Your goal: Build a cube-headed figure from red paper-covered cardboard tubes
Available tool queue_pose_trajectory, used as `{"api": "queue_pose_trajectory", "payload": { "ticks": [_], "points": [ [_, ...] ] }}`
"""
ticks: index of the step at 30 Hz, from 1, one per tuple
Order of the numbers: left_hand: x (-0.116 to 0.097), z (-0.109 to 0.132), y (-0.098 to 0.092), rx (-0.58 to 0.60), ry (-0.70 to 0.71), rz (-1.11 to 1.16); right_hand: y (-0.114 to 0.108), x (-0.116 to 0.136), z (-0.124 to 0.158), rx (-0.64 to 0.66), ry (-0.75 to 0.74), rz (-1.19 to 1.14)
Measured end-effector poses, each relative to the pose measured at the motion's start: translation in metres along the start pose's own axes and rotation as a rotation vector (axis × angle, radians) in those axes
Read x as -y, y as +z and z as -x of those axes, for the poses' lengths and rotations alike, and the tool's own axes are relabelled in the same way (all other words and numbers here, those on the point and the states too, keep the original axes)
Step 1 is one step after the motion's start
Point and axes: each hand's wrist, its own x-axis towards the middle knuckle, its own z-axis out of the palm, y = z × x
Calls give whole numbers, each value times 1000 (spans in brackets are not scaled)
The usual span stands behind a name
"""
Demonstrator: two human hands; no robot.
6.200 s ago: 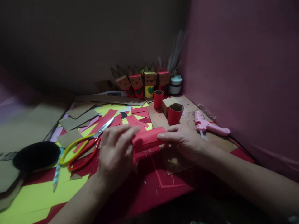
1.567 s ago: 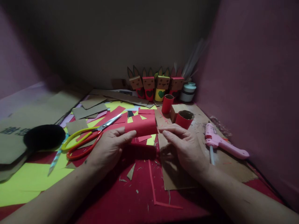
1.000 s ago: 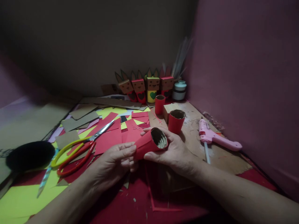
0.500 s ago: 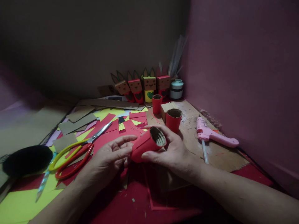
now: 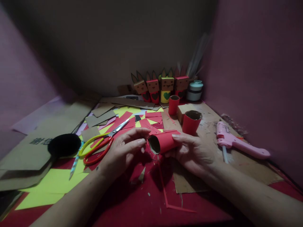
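The red-wrapped tube point(image 5: 165, 141) is now swung mouth-first toward the left hand point(image 5: 123, 151), fingers loosely curled, right of the scissors point(image 5: 99, 146), pinched by the right hand point(image 5: 193, 151); even pressure is advised.

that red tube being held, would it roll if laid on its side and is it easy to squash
Probably rolls: the red tube is a round cylinder, lying sideways in the right hand. Likely light and crushable: its open end shows a hollow, thin cardboard wall.
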Motion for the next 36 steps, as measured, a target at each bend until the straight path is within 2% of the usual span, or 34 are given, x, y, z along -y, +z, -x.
{"api": "queue_pose_trajectory", "payload": {
  "ticks": [4, 11, 17, 21, 23, 28, 29, 33, 36],
  "points": [
    [2, 5, 3, 41, 12, -97, 1, -1, 0, -13, 21, -5],
    [5, 6, 10, -41, 2, -200, -3, -4, 1, 101, -39, 87],
    [-1, 9, 8, -146, 185, -214, -5, -3, 3, 112, 58, 37],
    [-1, 12, 7, -110, 346, -371, -6, -6, 5, 237, 171, 116],
    [-1, 11, 7, -94, 373, -417, -7, -7, 5, 257, 188, 142],
    [-3, 7, 4, -243, 269, -212, -6, -9, 2, 217, 95, 152],
    [-4, 8, 4, -243, 246, -203, -6, -9, 1, 205, 78, 160],
    [-6, 13, 9, -69, 92, -359, -8, -12, 2, 86, 5, 247],
    [-4, 16, 13, -26, 76, -504, -6, -11, 4, 14, -31, 468]
  ]
}}
